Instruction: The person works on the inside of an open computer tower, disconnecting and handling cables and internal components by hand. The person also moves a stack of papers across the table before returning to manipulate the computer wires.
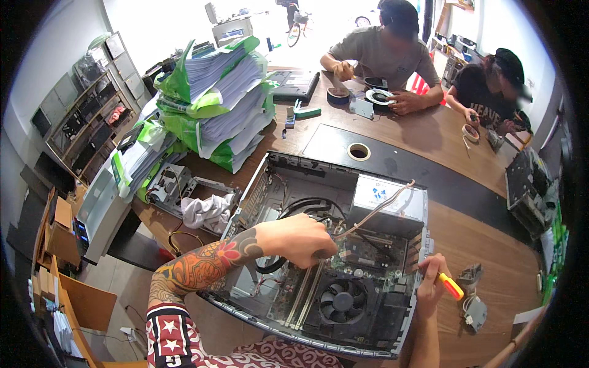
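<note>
Open case: a computer case [399, 299] lies on its side on the surface [491, 248], its inside facing up, directly below both hands.
Left hand: the left hand [300, 240] is over the middle of the case, fingers curled in; cannot tell whether they grip anything. A pale cable [383, 205] runs beside the fingers.
Right hand: the right hand [432, 276] is at the right rim of the case, closed around a screwdriver [452, 286]; red and yellow handle pokes out to the right.
Inside case: black fan [341, 300] near the front edge; silver box [391, 199] at the far right corner; black cables [310, 207] looped behind the left hand.
Right of case: small metal part [476, 313] with a white plug.
Beyond case: tape roll [359, 151] on a dark strip.
Left side: white cloth [210, 211] beside the case; tall paper stack [221, 101] in green wrapping behind it.
Far side: person in grey shirt [396, 58], person in black shirt [481, 92], both handling small items.
</note>
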Demonstrator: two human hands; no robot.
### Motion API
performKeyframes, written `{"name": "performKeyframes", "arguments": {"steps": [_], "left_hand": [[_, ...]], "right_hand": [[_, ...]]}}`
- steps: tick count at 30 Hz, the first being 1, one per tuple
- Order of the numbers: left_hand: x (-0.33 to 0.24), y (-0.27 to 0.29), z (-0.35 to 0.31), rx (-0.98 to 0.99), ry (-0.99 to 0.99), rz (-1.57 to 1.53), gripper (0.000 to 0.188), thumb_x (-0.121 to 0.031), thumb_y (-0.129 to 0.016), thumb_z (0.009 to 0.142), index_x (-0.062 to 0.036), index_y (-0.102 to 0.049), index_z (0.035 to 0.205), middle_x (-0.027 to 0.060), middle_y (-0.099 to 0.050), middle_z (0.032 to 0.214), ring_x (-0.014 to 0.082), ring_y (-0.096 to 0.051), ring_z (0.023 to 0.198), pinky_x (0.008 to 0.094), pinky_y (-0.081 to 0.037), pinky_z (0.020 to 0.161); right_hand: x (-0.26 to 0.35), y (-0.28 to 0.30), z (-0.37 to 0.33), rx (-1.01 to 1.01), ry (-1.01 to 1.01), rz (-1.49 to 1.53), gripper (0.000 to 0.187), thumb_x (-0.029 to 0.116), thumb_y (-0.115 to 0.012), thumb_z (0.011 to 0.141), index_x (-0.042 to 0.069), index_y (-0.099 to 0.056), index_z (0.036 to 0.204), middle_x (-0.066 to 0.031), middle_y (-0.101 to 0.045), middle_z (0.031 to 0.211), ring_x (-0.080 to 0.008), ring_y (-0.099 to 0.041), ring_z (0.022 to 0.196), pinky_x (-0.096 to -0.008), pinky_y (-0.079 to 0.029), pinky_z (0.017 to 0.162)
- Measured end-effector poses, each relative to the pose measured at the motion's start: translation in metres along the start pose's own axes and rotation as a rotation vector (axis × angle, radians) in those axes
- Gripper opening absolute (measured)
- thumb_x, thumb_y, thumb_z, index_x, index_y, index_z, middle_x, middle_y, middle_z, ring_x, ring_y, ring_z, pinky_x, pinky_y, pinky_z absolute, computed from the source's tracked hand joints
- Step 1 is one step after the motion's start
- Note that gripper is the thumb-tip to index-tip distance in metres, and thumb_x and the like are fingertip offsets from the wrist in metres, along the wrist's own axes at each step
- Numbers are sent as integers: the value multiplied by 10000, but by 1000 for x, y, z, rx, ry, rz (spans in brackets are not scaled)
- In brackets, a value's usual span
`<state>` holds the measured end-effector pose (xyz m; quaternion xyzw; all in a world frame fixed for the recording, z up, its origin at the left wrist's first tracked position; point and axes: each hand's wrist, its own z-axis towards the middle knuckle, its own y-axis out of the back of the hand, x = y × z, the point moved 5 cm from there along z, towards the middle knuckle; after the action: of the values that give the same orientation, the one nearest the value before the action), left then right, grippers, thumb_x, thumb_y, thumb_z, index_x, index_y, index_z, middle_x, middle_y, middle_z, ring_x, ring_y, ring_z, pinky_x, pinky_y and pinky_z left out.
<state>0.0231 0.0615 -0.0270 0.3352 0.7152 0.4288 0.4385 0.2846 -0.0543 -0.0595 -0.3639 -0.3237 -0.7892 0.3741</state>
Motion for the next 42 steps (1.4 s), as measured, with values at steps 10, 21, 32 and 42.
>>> {"name": "performKeyframes", "arguments": {"steps": [10,21,32,42], "left_hand": [[-2,3,-1,-10,1,-19,184,-161,-645,738,-71,-662,898,164,-661,777,389,-648,788,484,-511,671],[8,9,-14,39,154,-19,236,-216,-693,701,-97,-729,902,139,-699,785,346,-686,781,440,-545,685],[0,9,-6,-32,162,100,240,-259,-663,666,-24,-683,709,195,-648,676,398,-658,690,479,-529,624],[2,7,-5,-14,216,102,243,-256,-670,682,-24,-696,753,198,-658,698,400,-662,703,477,-531,633]], "right_hand": [[1,-1,0,8,1,37,378,231,-428,1055,19,-547,765,-7,-457,688,-86,-387,625,-264,-292,572],[3,0,1,20,0,-14,384,229,-420,1059,13,-538,764,-24,-466,687,-100,-394,636,-275,-305,585],[0,1,0,-11,24,5,389,230,-428,1055,15,-544,752,-31,-479,681,-112,-416,623,-278,-311,574],[7,0,3,7,45,-47,387,217,-422,1055,22,-554,748,-36,-469,663,-126,-419,596,-295,-314,551]]}}
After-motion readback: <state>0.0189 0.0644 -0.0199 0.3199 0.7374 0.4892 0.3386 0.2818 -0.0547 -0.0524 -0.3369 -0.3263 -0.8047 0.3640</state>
